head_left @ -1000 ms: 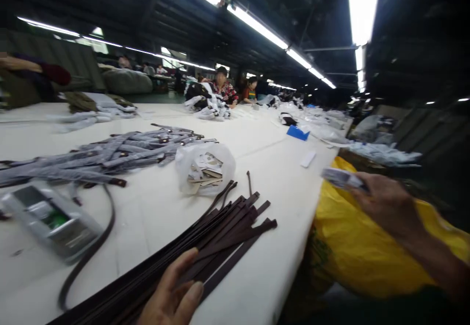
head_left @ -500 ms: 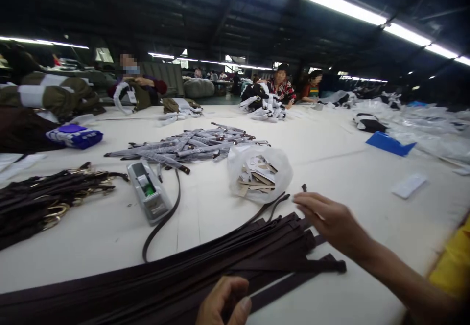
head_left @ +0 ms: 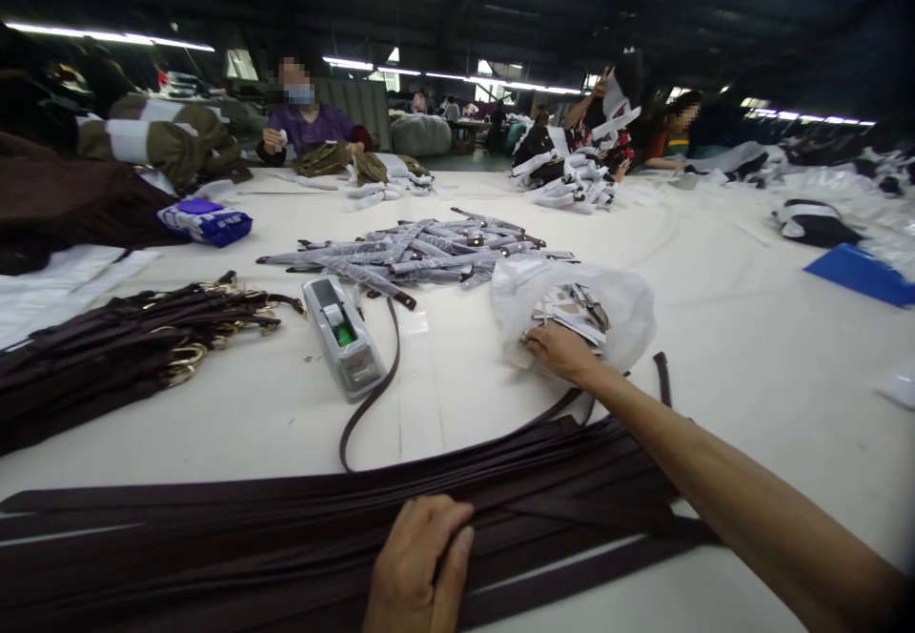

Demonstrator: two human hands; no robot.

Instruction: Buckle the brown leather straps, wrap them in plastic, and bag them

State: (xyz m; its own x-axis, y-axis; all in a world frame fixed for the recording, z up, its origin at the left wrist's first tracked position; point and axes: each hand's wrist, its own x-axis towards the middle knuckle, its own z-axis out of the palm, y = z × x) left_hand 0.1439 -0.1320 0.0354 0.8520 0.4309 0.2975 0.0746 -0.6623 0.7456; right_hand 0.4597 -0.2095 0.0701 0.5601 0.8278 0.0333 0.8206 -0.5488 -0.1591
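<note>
My right hand [head_left: 561,349] reaches into a translucent plastic bag [head_left: 625,314] of cut card pieces [head_left: 576,307]. Its fingertips are closed on a pale piece of card at the bag's near left side. Below, my left hand [head_left: 421,561] rests on a long bundle of flat dark brown straps [head_left: 286,528], fingers loosely curled and thumb slightly apart. No object shows in it. My right forearm crosses above the right end of the bundle. A loose thin strap [head_left: 357,414] curves beside a grey tape dispenser [head_left: 344,337] with a green part inside.
Plastic-wrapped straps [head_left: 421,252] lie heaped beyond the dispenser. Dark straps with gold-coloured rings [head_left: 190,357] are piled at left, near a purple-and-white packet [head_left: 207,221]. A blue tray-like object [head_left: 862,273] is at right. Co-workers handle goods across the white table [head_left: 743,328].
My right hand has moved left from above the strap ends into the bag of card pieces. My left hand has settled on the straps. The view has swung left.
</note>
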